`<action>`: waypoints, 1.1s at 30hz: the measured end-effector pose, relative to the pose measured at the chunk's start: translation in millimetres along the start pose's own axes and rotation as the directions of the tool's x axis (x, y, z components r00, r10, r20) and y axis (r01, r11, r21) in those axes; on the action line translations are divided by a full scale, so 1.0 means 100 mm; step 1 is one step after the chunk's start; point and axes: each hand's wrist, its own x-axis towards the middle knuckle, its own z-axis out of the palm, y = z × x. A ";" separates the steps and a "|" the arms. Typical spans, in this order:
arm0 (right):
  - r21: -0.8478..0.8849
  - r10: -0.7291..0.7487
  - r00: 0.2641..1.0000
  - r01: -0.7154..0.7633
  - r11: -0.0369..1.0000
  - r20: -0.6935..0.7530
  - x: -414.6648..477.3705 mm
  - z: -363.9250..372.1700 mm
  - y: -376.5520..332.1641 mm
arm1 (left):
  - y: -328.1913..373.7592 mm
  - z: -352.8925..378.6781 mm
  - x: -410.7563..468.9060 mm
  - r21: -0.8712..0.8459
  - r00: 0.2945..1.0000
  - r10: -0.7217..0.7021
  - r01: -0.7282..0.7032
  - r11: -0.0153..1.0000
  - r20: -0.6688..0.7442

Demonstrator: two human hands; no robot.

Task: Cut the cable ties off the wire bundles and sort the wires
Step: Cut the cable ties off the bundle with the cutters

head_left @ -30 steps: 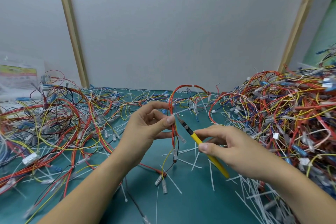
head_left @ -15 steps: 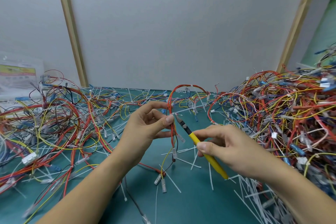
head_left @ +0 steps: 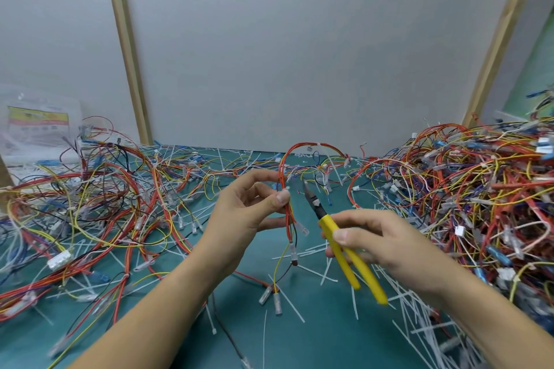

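now one left hand [head_left: 248, 213] pinches one red wire bundle [head_left: 288, 213]; one right hand [head_left: 386, 240] grips one yellow cutter [head_left: 344, 249].

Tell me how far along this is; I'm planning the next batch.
Done: many cut ties litter the mat and loose wires spread at left. In hand: the left hand pinches a red wire bundle, the right hand holds yellow cutters beside it. Left: the large tangled heap at right.

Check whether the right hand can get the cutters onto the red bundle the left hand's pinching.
Probably yes. The right hand grips the cutters, tip just right of the red wire bundle, not touching; nothing sits between them. The left hand pinches the bundle upright.
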 end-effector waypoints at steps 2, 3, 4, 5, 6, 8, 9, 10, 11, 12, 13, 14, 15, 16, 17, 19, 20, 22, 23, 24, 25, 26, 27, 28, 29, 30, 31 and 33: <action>0.095 0.009 0.999 -0.006 0.996 -0.031 0.02 0.00 0.00 | 0.01 0.01 0.00 0.008 1.000 -0.014 0.014 1.000 0.014; 0.160 0.018 0.998 -0.009 0.987 -0.058 0.03 0.01 0.00 | 0.01 0.02 -0.01 0.000 0.999 -0.027 0.027 1.000 0.030; 0.247 0.035 0.996 -0.014 0.969 -0.079 0.03 0.01 0.00 | 0.01 0.03 -0.02 -0.010 0.998 -0.045 0.045 0.999 0.053; 0.351 0.057 0.995 -0.023 0.936 -0.086 0.03 0.01 0.00 | 0.01 0.05 -0.03 -0.019 0.994 -0.065 0.067 0.998 0.082; 0.451 0.072 0.993 -0.024 0.892 -0.089 0.03 0.02 0.00 | 0.01 0.07 -0.05 -0.024 0.990 -0.086 0.089 0.996 0.113; 0.592 0.087 0.989 -0.002 0.806 -0.116 0.03 0.03 -0.01 | 0.01 0.13 -0.09 -0.034 0.977 -0.123 0.131 0.991 0.173; 0.622 0.088 0.986 0.020 0.783 -0.142 0.03 0.05 -0.01 | 0.01 0.15 -0.11 -0.041 0.970 -0.139 0.150 0.988 0.201; 0.622 0.090 0.979 0.045 0.782 -0.183 0.04 0.07 -0.01 | 0.01 0.18 -0.13 -0.050 0.961 -0.152 0.168 0.985 0.233; 0.600 0.093 0.968 0.069 0.797 -0.235 0.04 0.10 -0.01 | 0.02 0.20 -0.15 -0.058 0.949 -0.163 0.185 0.981 0.269; 0.574 0.099 0.953 0.088 0.814 -0.286 0.05 0.12 0.00 | 0.04 0.21 -0.17 -0.055 0.933 -0.175 0.202 0.978 0.313; 0.554 0.107 0.940 0.097 0.827 -0.324 0.06 0.13 0.01 | 0.05 0.22 -0.19 -0.042 0.910 -0.188 0.218 0.975 0.369; 0.544 0.114 0.931 0.100 0.833 -0.346 0.06 0.15 0.01 | 0.07 0.23 -0.22 -0.014 0.876 -0.205 0.234 0.972 0.437; 0.540 0.120 0.927 0.099 0.836 -0.356 0.05 0.17 0.02 | 0.07 0.25 -0.25 0.025 0.828 -0.225 0.247 0.969 0.513; 0.535 0.121 0.924 0.101 0.839 -0.364 0.05 0.18 0.02 | 0.07 0.27 -0.28 0.071 0.774 -0.247 0.255 0.964 0.583; 0.527 0.116 0.920 0.108 0.843 -0.374 0.05 0.20 0.02 | 0.07 0.29 -0.31 0.120 0.726 -0.271 0.254 0.960 0.632; 0.500 0.086 0.910 0.142 0.854 -0.405 0.03 0.22 0.02 | 0.05 0.34 -0.34 0.215 0.678 -0.318 0.235 0.948 0.663; 0.480 0.066 0.906 0.158 0.863 -0.418 0.02 0.23 0.02 | 0.05 0.36 -0.35 0.248 0.673 -0.337 0.229 0.941 0.659; 0.421 0.021 0.901 0.182 0.889 -0.434 0.01 0.23 0.02 | 0.05 0.35 -0.34 0.281 0.677 -0.357 0.225 0.933 0.644; 0.399 0.010 0.899 0.184 0.898 -0.438 0.01 0.23 0.02 | 0.07 0.34 -0.33 0.293 0.681 -0.359 0.216 0.931 0.638; 0.393 0.010 0.899 0.182 0.901 -0.438 0.01 0.23 0.02 | 0.09 0.32 -0.31 0.298 0.689 -0.355 0.206 0.932 0.632; 0.400 0.014 0.902 0.177 0.899 -0.432 0.02 0.24 0.01 | 0.10 0.30 -0.30 0.294 0.706 -0.344 0.197 0.935 0.620; 0.410 0.018 0.906 0.173 0.896 -0.422 0.02 0.24 0.01 | 0.12 0.29 -0.28 0.282 0.735 -0.324 0.186 0.941 0.596; 0.419 0.020 0.912 0.168 0.892 -0.409 0.02 0.24 0.01 | 0.11 0.28 -0.26 0.261 0.782 -0.293 0.172 0.950 0.550; 0.429 0.020 0.920 0.164 0.888 -0.392 0.02 0.23 0.01 | 0.10 0.28 -0.25 0.227 0.844 -0.259 0.168 0.959 0.470; 0.443 0.016 0.928 0.162 0.882 -0.371 0.02 0.23 0.02 | 0.08 0.30 -0.23 0.181 0.904 -0.230 0.174 0.968 0.361; 0.458 0.009 0.938 0.161 0.874 -0.346 0.01 0.24 0.02 | 0.06 0.31 -0.22 0.135 0.944 -0.218 0.189 0.973 0.249; 0.472 -0.002 0.949 0.159 0.867 -0.317 0.01 0.25 0.02 | 0.03 0.32 -0.20 0.101 0.958 -0.226 0.211 0.972 0.175; 0.490 -0.023 0.969 0.146 0.859 -0.247 0.00 0.27 0.02 | 0.00 0.35 -0.19 0.061 0.954 -0.258 0.252 0.966 0.154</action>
